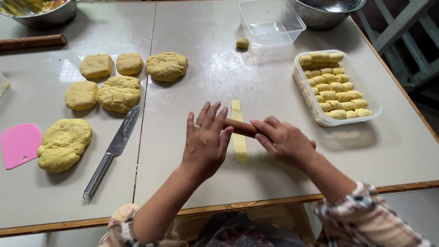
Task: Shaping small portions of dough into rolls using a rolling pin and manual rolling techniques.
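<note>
Left hand [206,139] lies flat, fingers spread, on a wooden pin [242,128]; right hand [283,139] rests open-palmed on the pin's other end. Pin lies across a thin dough strip [238,132] mid-surface [274,183]. To the left: six dough lumps [120,93], a knife [112,148] just beside the lowest, a pink scraper [19,144] at the edge, a second pin [32,42] far back. To the right: a tub [336,87] packed with rolled pieces. Behind: one empty tub [271,22], a small dough ball [242,43] beside it, two metal bowls [327,10]. Nothing lies between hands and strip.
</note>
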